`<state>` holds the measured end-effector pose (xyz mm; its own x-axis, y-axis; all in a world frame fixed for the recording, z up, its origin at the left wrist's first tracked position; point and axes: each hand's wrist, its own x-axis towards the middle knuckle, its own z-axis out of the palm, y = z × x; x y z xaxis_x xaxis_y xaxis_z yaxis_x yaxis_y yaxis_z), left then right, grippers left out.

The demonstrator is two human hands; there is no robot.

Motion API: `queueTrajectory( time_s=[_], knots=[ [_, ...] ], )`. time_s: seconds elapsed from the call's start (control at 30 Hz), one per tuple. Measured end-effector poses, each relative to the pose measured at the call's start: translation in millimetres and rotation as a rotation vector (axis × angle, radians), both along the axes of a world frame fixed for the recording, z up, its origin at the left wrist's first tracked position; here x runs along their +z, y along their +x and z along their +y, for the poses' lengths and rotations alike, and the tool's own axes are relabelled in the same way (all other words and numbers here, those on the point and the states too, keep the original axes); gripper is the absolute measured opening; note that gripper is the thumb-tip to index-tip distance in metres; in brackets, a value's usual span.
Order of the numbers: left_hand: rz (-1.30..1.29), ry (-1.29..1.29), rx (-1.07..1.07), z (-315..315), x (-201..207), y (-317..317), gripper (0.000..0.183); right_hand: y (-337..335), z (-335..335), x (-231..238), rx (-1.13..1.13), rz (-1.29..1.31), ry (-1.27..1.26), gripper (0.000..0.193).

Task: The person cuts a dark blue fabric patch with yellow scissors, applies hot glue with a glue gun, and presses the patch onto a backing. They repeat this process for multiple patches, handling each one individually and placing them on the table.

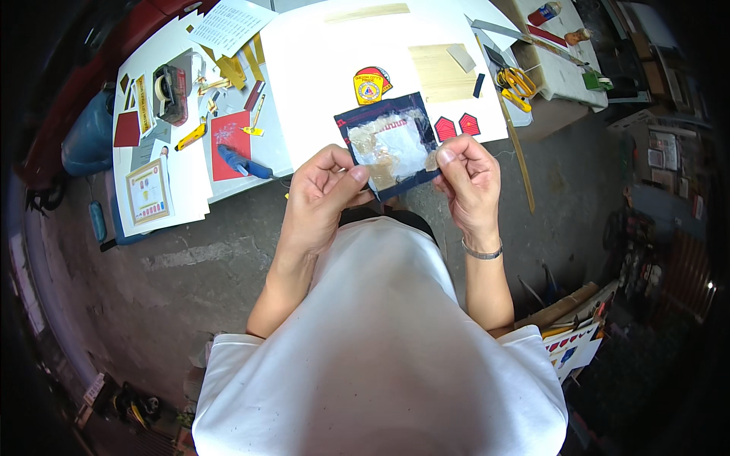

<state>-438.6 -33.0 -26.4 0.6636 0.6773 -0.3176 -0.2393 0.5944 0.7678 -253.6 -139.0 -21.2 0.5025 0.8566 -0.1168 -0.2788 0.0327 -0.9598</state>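
A person in a white T-shirt (380, 319) holds a navy fabric patch (391, 144) at the upper center of the frame, its face mottled with whitish and tan residue. The left hand (323, 186) pinches the patch's lower left edge between thumb and curled fingers; the right hand (471, 182), a metal-look band (481, 251) at its wrist, pinches the right edge, where a tan scrap (432, 161) shows at the fingertips. Whether that scrap is loose or attached cannot be told.

Just above the patch, a yellow-and-red shield emblem (368, 89) lies on a white board (312, 76), with two red pentagonal badges (457, 126) to the right. At upper left, a blue glue gun (243, 162) rests partly on a red sheet (228, 125), near a yellow utility knife (190, 137).

The likeliest trouble is in the cloth: uneven pulling between the two pinches could stretch the weave or tear the crusted layer raggedly. Flakes shed from it could land on the badges, and a slip of either thumb could drop the patch past the board's near edge toward the concrete floor (205, 281).
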Motion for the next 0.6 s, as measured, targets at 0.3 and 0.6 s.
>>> queueTrajectory(
  time_s=[0.3, 0.6],
  knots=[
    [-0.046, 0.037, -0.053, 10.0, -39.2, 30.4, 0.011, 67.2, -32.2, -44.8, -0.287, -0.185, -0.233, 0.033],
    [0.107, -0.031, 0.031, 9.5, -61.7, 106.5, 0.013, 291.5, -59.1, -155.0, -0.416, -1.068, -0.644, 0.017]
  ],
)
